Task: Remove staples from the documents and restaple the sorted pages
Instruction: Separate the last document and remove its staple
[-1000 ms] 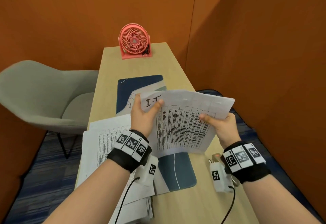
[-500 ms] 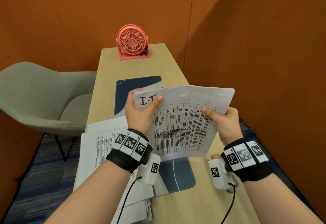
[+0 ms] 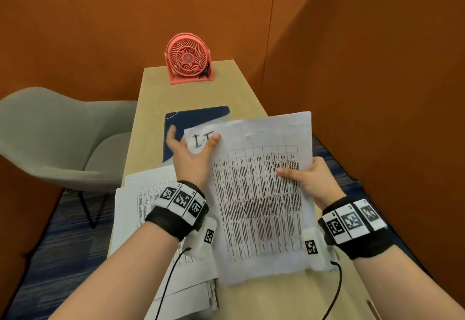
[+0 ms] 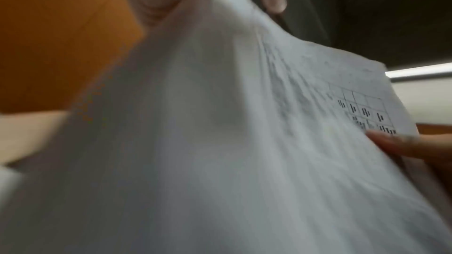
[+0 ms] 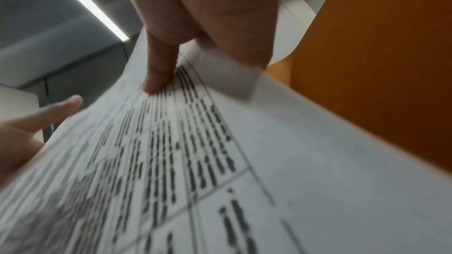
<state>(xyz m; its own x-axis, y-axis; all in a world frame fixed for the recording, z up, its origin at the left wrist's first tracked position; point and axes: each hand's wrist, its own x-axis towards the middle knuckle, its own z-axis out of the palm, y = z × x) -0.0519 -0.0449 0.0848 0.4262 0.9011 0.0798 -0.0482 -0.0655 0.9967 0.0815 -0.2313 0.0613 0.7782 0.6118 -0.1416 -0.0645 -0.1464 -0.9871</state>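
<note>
Item 1: one printed sheet, a table of dense rows with "I.T" handwritten at its top left corner, held up above the bench between my two hands; whether more pages sit behind it I cannot tell.

Item 2: one left hand, thumb pressed over the handwritten corner and fingers behind the sheet, pinching it.

Item 3: one right hand, thumb laid on the printed rows near the right edge and fingers hidden behind, pinching that edge.

Item 4: one loose pile of printed papers lying on the near left of the bench, partly over its edge; the count of pages cannot be told.

Item 5: one dark blue mat flat on the bench beyond the held sheet.

Item 6: one pink desk fan upright at the far end.

Item 7: one grey chair left of the bench.

Setting: a narrow light wood bench, orange walls on the far and right sides, blue carpet below
</note>
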